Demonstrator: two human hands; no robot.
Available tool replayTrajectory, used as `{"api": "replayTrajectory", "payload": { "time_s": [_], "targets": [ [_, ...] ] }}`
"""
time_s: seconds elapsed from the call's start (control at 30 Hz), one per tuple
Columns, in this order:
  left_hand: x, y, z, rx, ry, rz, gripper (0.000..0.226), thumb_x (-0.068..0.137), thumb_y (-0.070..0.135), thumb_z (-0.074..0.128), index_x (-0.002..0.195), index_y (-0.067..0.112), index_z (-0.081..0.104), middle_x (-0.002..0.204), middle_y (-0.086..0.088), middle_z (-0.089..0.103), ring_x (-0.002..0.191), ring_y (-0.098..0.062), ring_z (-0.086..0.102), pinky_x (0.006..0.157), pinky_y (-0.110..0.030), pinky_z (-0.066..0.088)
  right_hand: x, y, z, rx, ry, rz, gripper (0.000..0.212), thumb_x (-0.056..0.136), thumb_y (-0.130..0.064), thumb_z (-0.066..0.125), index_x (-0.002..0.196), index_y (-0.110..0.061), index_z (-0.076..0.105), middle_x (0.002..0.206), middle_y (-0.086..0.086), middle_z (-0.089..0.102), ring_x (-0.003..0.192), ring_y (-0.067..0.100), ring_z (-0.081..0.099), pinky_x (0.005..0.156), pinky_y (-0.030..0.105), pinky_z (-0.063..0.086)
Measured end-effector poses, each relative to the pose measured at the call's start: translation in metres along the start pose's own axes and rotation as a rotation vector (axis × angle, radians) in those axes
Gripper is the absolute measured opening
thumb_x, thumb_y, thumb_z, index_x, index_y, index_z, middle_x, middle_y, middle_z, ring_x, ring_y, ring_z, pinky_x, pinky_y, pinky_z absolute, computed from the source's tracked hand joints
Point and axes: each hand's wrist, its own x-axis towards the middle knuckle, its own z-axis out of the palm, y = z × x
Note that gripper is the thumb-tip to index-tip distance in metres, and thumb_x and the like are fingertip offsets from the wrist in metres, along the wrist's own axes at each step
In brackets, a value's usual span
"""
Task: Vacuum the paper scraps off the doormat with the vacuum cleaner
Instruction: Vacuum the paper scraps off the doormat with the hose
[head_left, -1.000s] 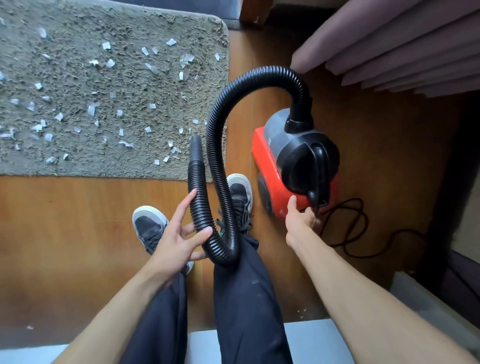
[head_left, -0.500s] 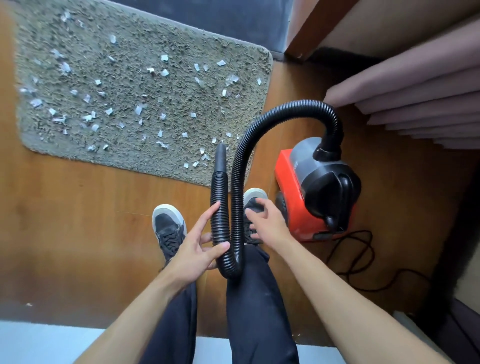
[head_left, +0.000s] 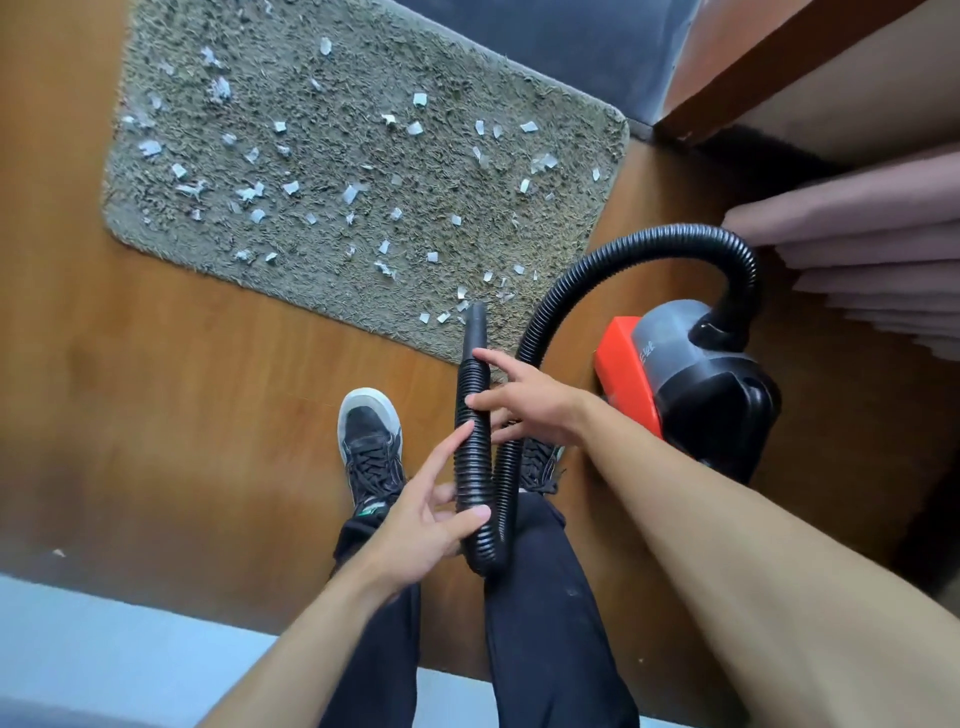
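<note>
A grey shaggy doormat (head_left: 337, 78) lies on the wooden floor ahead, strewn with several white paper scraps (head_left: 291, 188). A red and black vacuum cleaner (head_left: 696, 384) stands on the floor to the right. Its black ribbed hose (head_left: 613, 265) arcs up from the body and loops down in front of my legs. My left hand (head_left: 421, 525) grips the lower stretch of the hose. My right hand (head_left: 524, 400) closes around the hose higher up, just behind the smooth nozzle (head_left: 475, 327), which points at the mat's near edge.
My two feet in black sneakers (head_left: 371, 441) stand on the wooden floor (head_left: 171, 415) just before the mat. Pink curtain folds (head_left: 857, 249) hang at the right behind the vacuum. A dark wooden frame (head_left: 769, 67) runs at the top right. A pale ledge (head_left: 93, 649) crosses the bottom.
My right hand left the vacuum's body and came across to the hose, now gripping it near the nozzle. The view has shifted so more of the mat shows.
</note>
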Motion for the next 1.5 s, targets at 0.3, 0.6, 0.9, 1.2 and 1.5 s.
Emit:
{"api": "replayTrajectory", "payload": {
  "time_s": [0.3,0.6,0.9,1.2,1.5],
  "targets": [
    [-0.007,-0.007,-0.021,-0.057,0.017,-0.014,0.078,0.094,-0.003,0.061,0.144,0.052,0.034,0.105,-0.004,0.076,0.088,-0.015,0.072,0.073,-0.032,0.058,0.016,0.001,0.025,-0.029,0.002,0.058,0.072,0.092,-0.006,0.063,0.150,-0.034,0.031,0.105,0.012,0.072,0.071,0.020,0.070,0.066,0.032,0.059],
    [-0.010,-0.013,-0.056,-0.027,0.029,-0.033,0.079,0.095,-0.002,0.060,0.146,0.051,0.032,0.105,-0.002,0.076,0.089,-0.017,0.072,0.074,-0.035,0.059,0.041,0.001,0.062,-0.027,0.036,0.048,0.074,0.091,-0.009,0.067,0.151,-0.033,0.031,0.102,0.006,0.068,0.057,0.012,0.066,0.054,0.028,0.056],
    [0.001,-0.013,-0.077,-0.042,0.062,-0.013,0.080,0.095,-0.004,0.060,0.148,0.048,0.031,0.090,0.004,0.076,0.084,-0.010,0.072,0.071,-0.033,0.059,0.064,-0.008,0.078,-0.038,0.085,0.025,0.072,0.090,-0.007,0.066,0.150,-0.032,0.034,0.113,0.005,0.065,0.060,0.014,0.066,0.063,0.036,0.060],
    [0.008,-0.008,-0.072,-0.007,-0.012,-0.003,0.079,0.096,-0.003,0.058,0.146,0.053,0.033,0.093,0.008,0.075,0.084,-0.008,0.071,0.072,-0.024,0.056,0.054,0.002,0.065,0.050,0.196,-0.012,0.071,0.089,-0.009,0.068,0.148,-0.033,0.036,0.114,0.006,0.068,0.077,0.022,0.068,0.064,0.034,0.060],
    [0.018,-0.003,-0.062,0.032,-0.063,-0.010,0.078,0.096,-0.001,0.059,0.142,0.058,0.035,0.094,0.010,0.072,0.089,-0.011,0.072,0.073,-0.024,0.055,0.047,0.009,0.052,0.097,0.269,-0.010,0.068,0.089,-0.010,0.065,0.146,-0.035,0.038,0.105,0.002,0.068,0.070,0.015,0.065,0.058,0.030,0.055]
  ]
}}
